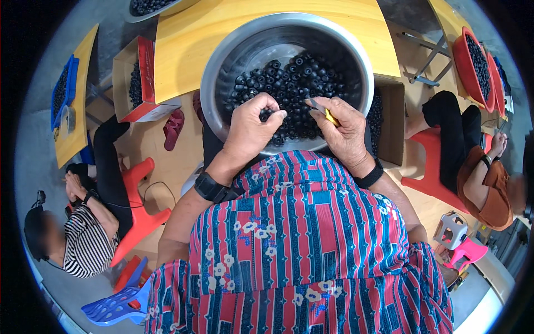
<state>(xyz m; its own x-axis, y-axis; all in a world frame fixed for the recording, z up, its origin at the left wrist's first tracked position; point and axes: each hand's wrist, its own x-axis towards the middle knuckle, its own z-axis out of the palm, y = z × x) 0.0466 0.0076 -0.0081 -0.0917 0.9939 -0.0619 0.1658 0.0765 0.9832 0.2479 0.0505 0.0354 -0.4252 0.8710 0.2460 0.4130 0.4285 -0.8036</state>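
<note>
Left hand (pixel 251 129), just left of the frame's centre, pinches a small black ring (pixel 280 115) between thumb and fingertips at the near rim of a big steel bowl (pixel 214 67). Right hand (pixel 345 131), just beside it to the right, is closed around a thin yellow-handled tool (pixel 322 111) whose grey tip points toward the left hand. Both wrists wear black bands. The bowl fills the upper centre and holds a heap of black rings (pixel 289 83); it rests against a yellow wooden table (pixel 183 50).

An open cardboard box (pixel 136 80) with a red inner flap sits at upper left, holding more black pieces. A second brown carton (pixel 391 122) stands right of the bowl, its contents mostly hidden. At far upper left a blue tray (pixel 62 92) lies on another yellow tabletop; at upper right a red basin (pixel 473 67) is filled with dark pieces. Two other people sit on red stools at lower left and at right.
</note>
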